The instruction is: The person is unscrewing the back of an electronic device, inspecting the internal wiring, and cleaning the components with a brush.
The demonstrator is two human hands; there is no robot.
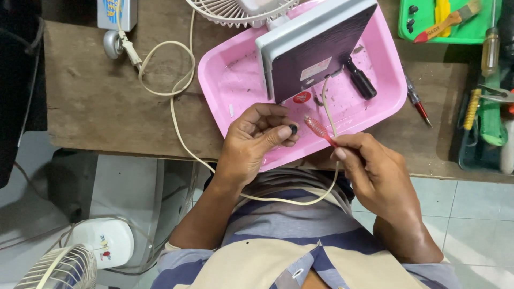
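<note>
Closest to the camera, the person's forearms rise from a striped shirt toward the edge of the table, elbows bent and wrists meeting over the near rim of a pink tray (385, 101). The left hand (251, 142) is curled palm-down, its thumb and forefinger pinching a small black knob (293, 129) just above the tray's front edge, the other fingers folded loosely behind. The right hand (372, 166) sits a little lower and to the side, fingers closed around the handle of a red toothbrush (319, 130), whose bristled head points toward the knob and lies just beside it. A cream cord (182, 134) loops down across the person's lap and runs back up past the right hand into the tray. Inside the tray a small appliance base (316, 51) lies tilted with its dark underside up, a black-handled tool (360, 80) beside it. The tray rests on a worn wooden table (96, 101); a red-tipped screwdriver (417, 104) lies just right of the tray, a green tray (455, 27) with a paintbrush sits at the far corner, and more tools crowd the right edge. Below the table, on the pale tiled floor, stands a white fan (80, 259)
</note>
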